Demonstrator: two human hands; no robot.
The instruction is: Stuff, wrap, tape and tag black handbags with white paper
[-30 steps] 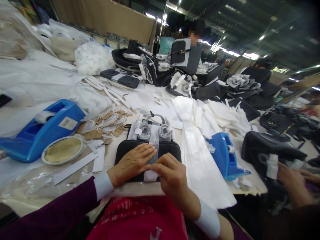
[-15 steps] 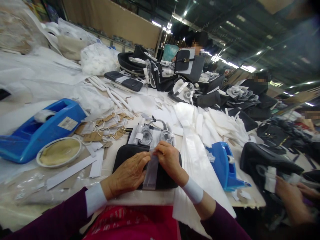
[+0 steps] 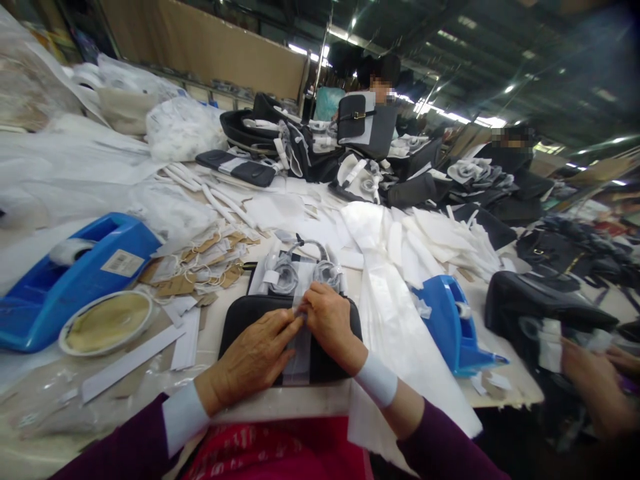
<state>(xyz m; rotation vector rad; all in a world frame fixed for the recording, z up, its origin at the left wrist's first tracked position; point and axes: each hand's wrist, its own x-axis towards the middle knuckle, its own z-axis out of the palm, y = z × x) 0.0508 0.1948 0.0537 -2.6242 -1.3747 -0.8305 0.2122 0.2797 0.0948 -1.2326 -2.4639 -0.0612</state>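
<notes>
A black bag point(image 3: 245, 310) lies flat at the table's front edge, its strap ends wrapped in clear film and coiled at its far side. Down the middle of the bag runs a translucent white strip point(image 3: 299, 367). My left hand point(image 3: 257, 357), fingers closed together, holds the strip from the left. From the right, my right hand point(image 3: 327, 323) pinches it, the fingertips of both hands nearly meeting over the bag. Anything small between the fingertips is hidden.
Blue tape dispensers stand left point(image 3: 85, 267) and right point(image 3: 447, 327). Near the left one are a bowl point(image 3: 107, 323) of yellowish paste and brown tags point(image 3: 200, 267). White sheets point(image 3: 395, 320) lie right of the bag. Wrapped black bags are heaped behind; a co-worker's hand point(image 3: 590, 380) works at far right.
The camera view has shifted slightly. My left hand's fingers have flattened a little across the strip, while my right hand keeps its pinch close to the same spot.
</notes>
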